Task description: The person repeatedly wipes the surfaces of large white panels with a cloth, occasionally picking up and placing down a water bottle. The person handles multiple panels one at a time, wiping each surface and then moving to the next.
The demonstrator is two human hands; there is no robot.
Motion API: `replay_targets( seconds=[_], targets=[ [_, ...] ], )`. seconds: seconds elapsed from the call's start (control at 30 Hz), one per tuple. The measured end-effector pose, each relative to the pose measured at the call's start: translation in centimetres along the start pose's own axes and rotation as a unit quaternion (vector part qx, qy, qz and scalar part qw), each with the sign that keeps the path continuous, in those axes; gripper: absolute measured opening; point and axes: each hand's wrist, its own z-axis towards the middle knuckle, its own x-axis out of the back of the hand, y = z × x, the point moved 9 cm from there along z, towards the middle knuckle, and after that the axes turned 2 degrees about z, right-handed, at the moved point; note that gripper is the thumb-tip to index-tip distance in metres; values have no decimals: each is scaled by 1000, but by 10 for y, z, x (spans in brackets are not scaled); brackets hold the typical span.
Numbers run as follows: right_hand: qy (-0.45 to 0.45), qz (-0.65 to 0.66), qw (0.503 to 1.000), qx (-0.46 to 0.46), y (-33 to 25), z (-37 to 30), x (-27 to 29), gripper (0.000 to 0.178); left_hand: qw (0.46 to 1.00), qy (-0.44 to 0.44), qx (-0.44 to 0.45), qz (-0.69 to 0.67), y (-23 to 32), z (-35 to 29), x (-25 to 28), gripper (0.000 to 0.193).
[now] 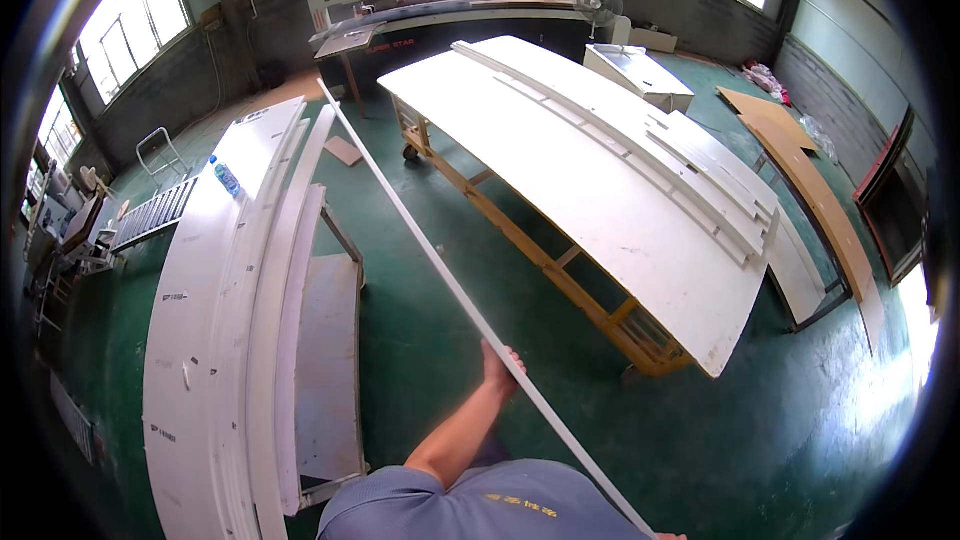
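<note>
A long, thin, white strip (412,225) slants over the green floor (420,430), in the gap between two big things. The left hand (503,368) has its fingers curled around the strip, near the middle. Only a bit of the right hand (672,537) shows at the bottom, by the near end, so I cannot tell how its fingers are. On the left lie long white boards (200,340); on the right is a wide white tabletop (600,230).
</note>
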Motion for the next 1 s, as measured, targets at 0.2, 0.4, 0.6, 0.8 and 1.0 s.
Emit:
replay_targets(
  seconds=[0.2,0.4,0.6,0.8,1.0],
  targets=[
    [-83,56,995,2,-66,47,124,80,986,-100,31,-132,-17,177,-103,26],
    [-19,80,992,-94,-91,145,264,102,991,-49,66,-110,-39,342,-126,21],
    [114,52,990,-71,-61,254,348,104,986,-48,90,-132,-69,503,-122,29],
    [79,37,993,-75,-69,339,448,95,990,8,89,-111,-97,616,-102,30],
    [172,66,982,-35,-1,473,438,111,945,170,-84,265,-39,695,11,50]
  ],
)
